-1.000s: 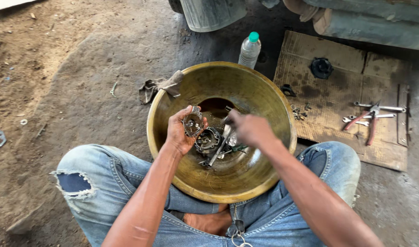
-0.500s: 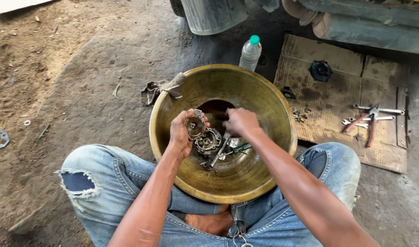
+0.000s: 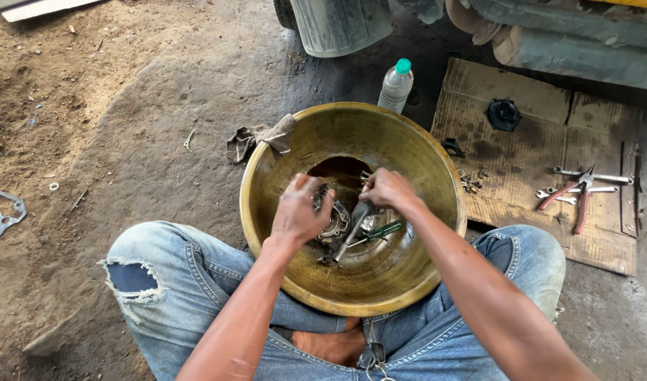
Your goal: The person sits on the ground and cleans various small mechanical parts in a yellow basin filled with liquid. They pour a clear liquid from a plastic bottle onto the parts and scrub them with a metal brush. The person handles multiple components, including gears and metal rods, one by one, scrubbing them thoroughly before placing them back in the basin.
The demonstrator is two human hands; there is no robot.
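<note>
**A:** Start with the brass basin (image 3: 316,134) propped between your knees. It rests on your jeans rather than flat on the ground (that is the weak point), so a hard push could tip it and send the loose parts in its bottom into the dirt.

**B:** And the cardboard sheet (image 3: 521,162) to your right?

**A:** Well apart from the basin, with the red-handled pliers (image 3: 574,192) and spanners on it. The plastic bottle (image 3: 395,85) stands just behind the rim; a sliding basin could knock it over.

**B:** Now the piece itself.

**A:** The round metal part (image 3: 332,220) sits low in the basin. Your left hand (image 3: 298,210) is curled around its left side, fingers closed on it. Your right hand (image 3: 385,190) is gripped narrow around a slim metal tool (image 3: 350,236), whose tip slants down beside the part. If the tool skids off oily metal, I judge it would jab your left fingers, which lie right beside it.
</note>
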